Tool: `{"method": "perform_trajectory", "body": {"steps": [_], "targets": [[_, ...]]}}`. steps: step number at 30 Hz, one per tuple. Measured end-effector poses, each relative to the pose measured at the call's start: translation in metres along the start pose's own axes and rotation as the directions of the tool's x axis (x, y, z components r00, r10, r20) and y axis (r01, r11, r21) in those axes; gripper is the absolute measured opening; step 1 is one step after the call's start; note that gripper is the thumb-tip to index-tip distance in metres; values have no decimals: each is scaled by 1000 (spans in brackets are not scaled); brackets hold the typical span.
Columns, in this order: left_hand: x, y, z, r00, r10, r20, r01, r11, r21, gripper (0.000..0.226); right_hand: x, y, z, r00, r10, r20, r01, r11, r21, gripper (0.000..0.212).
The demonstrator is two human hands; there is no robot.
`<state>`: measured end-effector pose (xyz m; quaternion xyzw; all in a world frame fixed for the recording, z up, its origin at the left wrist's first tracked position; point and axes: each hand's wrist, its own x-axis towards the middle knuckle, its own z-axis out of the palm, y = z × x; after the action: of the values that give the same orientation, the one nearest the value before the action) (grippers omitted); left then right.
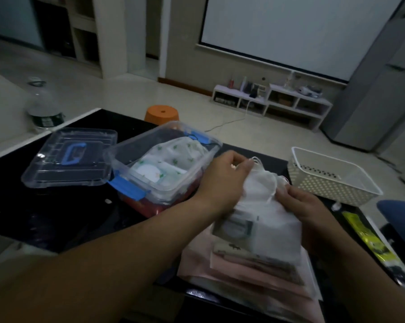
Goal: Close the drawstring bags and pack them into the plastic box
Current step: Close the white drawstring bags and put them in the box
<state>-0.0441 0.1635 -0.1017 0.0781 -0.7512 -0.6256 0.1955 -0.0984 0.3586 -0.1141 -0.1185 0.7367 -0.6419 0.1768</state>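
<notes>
White drawstring bag (259, 201), neck gathered, atop stacked bags (255, 264), clear plastic box (123, 159) open, 1 leaf-print bag (173, 155) inside

Both hands (222, 176) on white drawstring bag (264, 206) beside plastic box (127, 159)

We see the plastic box (185, 183) clear with blue latches (127, 188), lid (57, 173) clear with a blue handle (73, 155). The packed bag (171, 155) is white with small green print (motif too blurred to name). The top bag (262, 206) is plain white, the stack (232, 271) pink. The basket (332, 183) is cream and dotted, the table (57, 217) black, the stool (162, 114) orange.
</notes>
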Motion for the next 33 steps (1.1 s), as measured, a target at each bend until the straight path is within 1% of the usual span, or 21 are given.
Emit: {"method": "perform_trajectory", "body": {"steps": [4, 7, 9, 11, 12, 13, 14, 15, 16, 17, 18, 19, 20, 21, 22, 24, 26, 28, 30, 31, 33], "targets": [[19, 40, -50, 999, 25, -39, -24, 1000, 18, 36, 16, -30, 39, 999, -5, -38, 9, 995, 102, 35], [33, 56, -100, 980, 145, -136, -121, 978, 171, 43, 44, -55, 82, 998, -31, -56, 40, 985, 168, 30], [43, 53, -130, 959, 191, -207, -129, 950, 283, 46, 68, -67, 114, 997, -34, -66, 45, 983, 175, 28], [52, 41, -155, 941, 219, -258, -96, 904, 417, 48, 92, -71, 145, 998, -36, -55, 41, 994, 102, 28], [55, 35, -163, 940, 226, -255, -71, 863, 500, 48, 105, -69, 157, 997, -43, -59, 44, 999, 10, 29], [56, 29, -168, 949, 218, -230, -51, 820, 570, 46, 114, -66, 166, 996, -65, -69, 53, 984, -169, 29], [58, 23, -173, 966, 182, -185, -29, 786, 618, 44, 122, -62, 175, 992, -99, -74, 60, 911, -408, 29], [57, 19, -174, 987, 113, -113, -11, 753, 658, 39, 126, -56, 180, 984, -156, -85, 66, 766, -639, 30], [57, 13, -174, 1000, 22, -20, -2, 710, 704, 35, 127, -51, 184, 965, -244, -98, 69, 596, -800, 35], [55, 9, -174, 994, -73, 81, -14, 651, 759, 32, 125, -48, 189, 938, -338, -80, 99, 482, -870, 39], [53, 6, -172, 974, -158, 165, -42, 584, 811, 31, 122, -46, 193, 904, -426, -20, 158, 379, -912, 37], [51, 4, -170, 946, -231, 228, -80, 513, 855, 31, 121, -46, 197, 890, -450, 72, 212, 270, -939, 28], [48, 3, -168, 922, -274, 273, -123, 460, 879, 30, 119, -46, 201, 902, -403, 155, 244, 180, -953, 21], [47, 1, -165, 909, -293, 296, -148, 436, 888, 30, 117, -45, 203, 914, -349, 204, 268, 144, -953, 22], [48, 0, -162, 910, -289, 298, -153, 434, 888, 28, 116, -42, 204, 922, -324, 212, 280, 179, -943, 25], [49, 2, -151, 942, -202, 270, -147, 475, 868, 28, 107, -41, 192, 900, -423, 110, 289, 387, -875, 25], [48, 9, -139, 974, -40, 223, -150, 623, 768, 26, 94, -39, 169, 851, -525, -12, 335, 561, -757, 22], [39, 22, -121, 973, 145, 178, -224, 776, 590, 23, 80, -34, 136, 853, -516, -75, 331, 646, -688, 18], [27, 34, -94, 951, 255, 173, -307, 838, 451, 21, 65, -25, 92, 865, -473, -167, 250, 695, -674, 16], [23, 35, -84, 949, 257, 182, -312, 851, 423, 20, 61, -19, 74, 865, -446, -231, 200, 728, -656, 16], [21, 25, -54, 959, 166, 231, -250, 880, 403, 18, 51, -3, 32, 841, -381, -384, 88, 796, -598, 15]]}}
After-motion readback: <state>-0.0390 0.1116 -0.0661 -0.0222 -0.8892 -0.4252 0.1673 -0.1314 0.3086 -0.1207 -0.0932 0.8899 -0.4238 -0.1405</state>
